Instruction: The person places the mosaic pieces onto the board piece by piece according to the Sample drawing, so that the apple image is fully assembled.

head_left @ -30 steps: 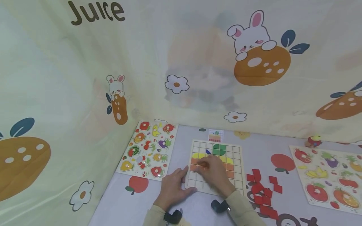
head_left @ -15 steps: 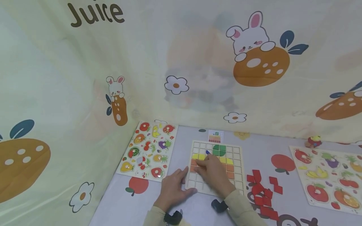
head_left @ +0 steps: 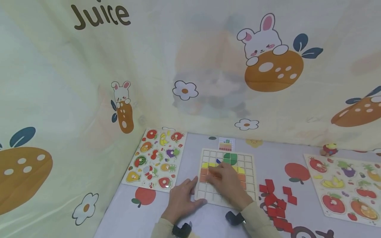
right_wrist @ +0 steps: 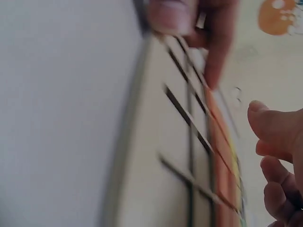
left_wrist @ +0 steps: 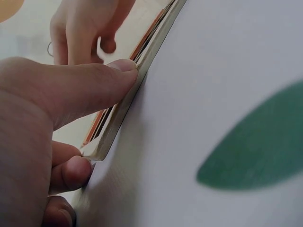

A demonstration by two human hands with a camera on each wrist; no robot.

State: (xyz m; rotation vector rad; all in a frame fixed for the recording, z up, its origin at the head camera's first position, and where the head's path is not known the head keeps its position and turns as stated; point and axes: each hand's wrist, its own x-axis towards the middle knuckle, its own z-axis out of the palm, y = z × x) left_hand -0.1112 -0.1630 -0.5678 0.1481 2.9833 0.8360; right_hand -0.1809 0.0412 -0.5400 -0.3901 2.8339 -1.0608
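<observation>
The left hand (head_left: 182, 198) grips the near left corner of the grid board (head_left: 249, 165), thumb (left_wrist: 94, 82) pressed along the board's edge and the other fingers curled at the corner below it. Just right of that hold, the right hand (head_left: 227, 182) lies over the middle of the board, its fingers bent down onto the orange tiles (head_left: 204, 172); whether they pinch a tile cannot be told. Beyond the right hand's fingertips run a row of yellow tiles (head_left: 205, 164), then a green piece (head_left: 230, 158) with a small blue piece (head_left: 218, 161) beside it. The board lies flat on the table (head_left: 268, 158), straight in front of the person.

To the right of the right hand, well apart, loose red tiles (head_left: 275, 201) are scattered. Left of the left hand lies a fruit puzzle (head_left: 154, 158); a second fruit puzzle (head_left: 346, 185) lies far right. A small card (head_left: 226, 144) sits just past the board.
</observation>
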